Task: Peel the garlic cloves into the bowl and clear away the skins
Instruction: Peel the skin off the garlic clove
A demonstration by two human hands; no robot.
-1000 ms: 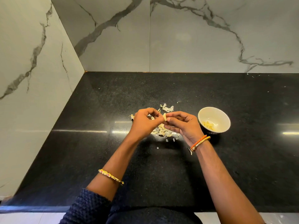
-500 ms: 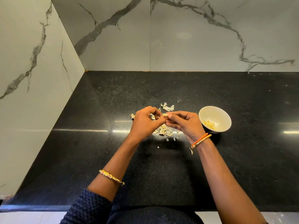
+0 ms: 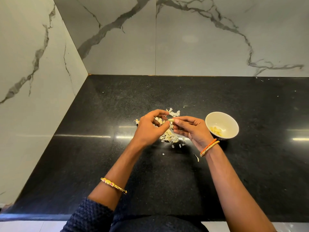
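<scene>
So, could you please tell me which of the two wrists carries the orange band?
The right wrist, beside the bowl: its orange band sits with a gold bangle. The left forearm carries only a gold bracelet, much farther from the left hand.

One head camera, looking down.
You see from above the near table (image 3: 100,164) edge forward to the wall corner (image 3: 88,74).

A speckled black stone countertop (image 3: 250,173) fills the lower half, its rounded front edge toward six o'clock. White marble-look wall tiles with grey veins (image 3: 209,47) rise at twelve o'clock — more of the same at nine, meeting in a corner.
</scene>
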